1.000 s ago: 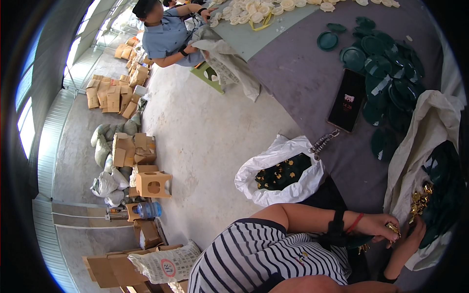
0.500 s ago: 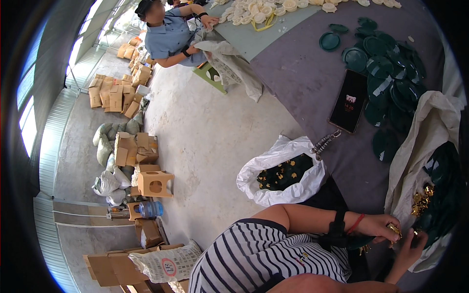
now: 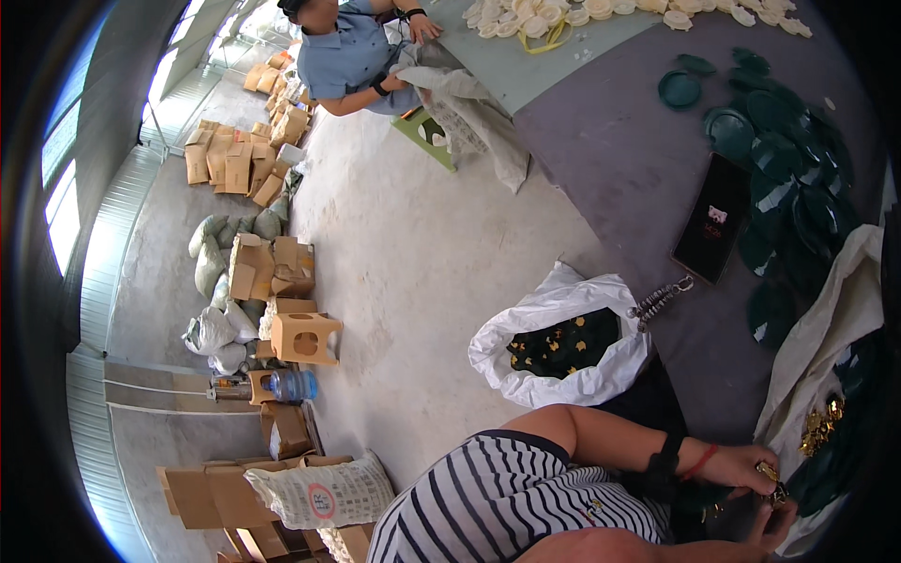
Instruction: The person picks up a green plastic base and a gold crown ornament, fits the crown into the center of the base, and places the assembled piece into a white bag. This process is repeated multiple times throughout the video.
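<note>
My left hand [image 3: 741, 468], with a dark band and a red string at the wrist, is closed on small shiny gold pieces [image 3: 770, 472]. Part of a dark green disc [image 3: 702, 494] shows below that hand. My right hand [image 3: 773, 522] meets it from below, its fingers pinched at a small gold piece by the left fingertips; the exact contact is partly hidden. Just beyond the hands, a pile of gold pieces [image 3: 822, 427] rests on dark green discs in an open whitish sack [image 3: 817, 328].
Dark green round lids [image 3: 784, 150] lie heaped on the grey-covered table [image 3: 601, 141] beside a phone [image 3: 711, 218]. A white bag [image 3: 488, 352] holds dark green and gold pieces. Across the table, a person [image 3: 347, 56] handles a sack near cream-coloured pieces [image 3: 535, 17]. Cardboard boxes [image 3: 225, 159] stand along the wall.
My right hand has come up against the left; before, they were slightly apart. Both are lower in view. The view has shifted a little, and the person opposite has lifted a hand off the cream-coloured pieces.
</note>
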`<state>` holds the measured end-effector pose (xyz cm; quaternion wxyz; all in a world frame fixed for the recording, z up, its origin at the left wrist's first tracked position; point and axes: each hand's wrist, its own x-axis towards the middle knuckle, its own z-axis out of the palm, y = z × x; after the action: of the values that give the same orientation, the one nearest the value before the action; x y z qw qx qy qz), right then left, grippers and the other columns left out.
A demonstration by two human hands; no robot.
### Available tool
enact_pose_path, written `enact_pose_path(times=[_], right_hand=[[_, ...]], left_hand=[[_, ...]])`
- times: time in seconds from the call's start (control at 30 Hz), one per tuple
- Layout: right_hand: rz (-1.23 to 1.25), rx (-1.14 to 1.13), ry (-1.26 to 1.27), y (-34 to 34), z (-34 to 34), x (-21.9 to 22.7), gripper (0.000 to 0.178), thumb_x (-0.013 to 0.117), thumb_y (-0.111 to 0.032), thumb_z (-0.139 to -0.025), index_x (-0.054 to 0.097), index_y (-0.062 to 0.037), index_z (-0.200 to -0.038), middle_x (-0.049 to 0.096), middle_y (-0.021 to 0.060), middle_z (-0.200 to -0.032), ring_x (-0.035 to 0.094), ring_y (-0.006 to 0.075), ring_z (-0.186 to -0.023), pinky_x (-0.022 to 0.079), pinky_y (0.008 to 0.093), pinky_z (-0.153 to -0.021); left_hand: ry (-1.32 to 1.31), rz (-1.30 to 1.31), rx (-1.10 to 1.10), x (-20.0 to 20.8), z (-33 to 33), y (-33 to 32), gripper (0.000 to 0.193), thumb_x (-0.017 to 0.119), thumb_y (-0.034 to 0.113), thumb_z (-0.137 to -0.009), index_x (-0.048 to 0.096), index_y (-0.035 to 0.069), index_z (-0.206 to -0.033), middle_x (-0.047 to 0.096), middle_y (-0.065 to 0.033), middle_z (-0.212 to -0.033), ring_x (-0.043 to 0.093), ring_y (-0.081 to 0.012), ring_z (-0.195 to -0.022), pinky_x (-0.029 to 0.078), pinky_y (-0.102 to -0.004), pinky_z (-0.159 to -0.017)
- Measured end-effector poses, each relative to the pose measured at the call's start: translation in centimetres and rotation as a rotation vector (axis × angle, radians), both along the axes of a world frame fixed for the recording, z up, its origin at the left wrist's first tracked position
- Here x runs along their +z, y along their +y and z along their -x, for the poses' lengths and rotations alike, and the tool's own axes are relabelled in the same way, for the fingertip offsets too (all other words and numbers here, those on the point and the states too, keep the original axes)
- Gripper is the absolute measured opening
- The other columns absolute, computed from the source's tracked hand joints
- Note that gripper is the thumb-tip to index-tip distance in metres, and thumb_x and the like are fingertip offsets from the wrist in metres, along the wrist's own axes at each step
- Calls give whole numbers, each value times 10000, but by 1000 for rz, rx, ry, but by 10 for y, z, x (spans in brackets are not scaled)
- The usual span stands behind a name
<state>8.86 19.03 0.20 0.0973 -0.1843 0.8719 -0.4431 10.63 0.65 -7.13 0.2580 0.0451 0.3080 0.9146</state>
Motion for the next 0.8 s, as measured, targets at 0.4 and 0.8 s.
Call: enact_pose_path(times=[0.4, 0.8], right_hand=[[-157, 101, 48, -31, 3, 16, 264, 672, -264, -879, 591, -15, -848, 574, 91, -716, 517, 195, -602, 448, 320, -567], [-376, 196, -6, -26, 3, 31, 258, 691, -291, -852, 625, -41, -841, 600, 108, -721, 557, 220, -608, 463, 315, -575]], left_hand=[[17, -20, 42, -5, -2, 3, 288, 652, 247, -869, 525, 30, -1010, 617, -12, -875, 549, -76, -741, 437, -230, -571], [-14, -18, 64, -1, -5, 2, 343, 693, 253, -804, 551, 15, -1007, 589, -36, -845, 549, -96, -738, 448, -243, -589]])
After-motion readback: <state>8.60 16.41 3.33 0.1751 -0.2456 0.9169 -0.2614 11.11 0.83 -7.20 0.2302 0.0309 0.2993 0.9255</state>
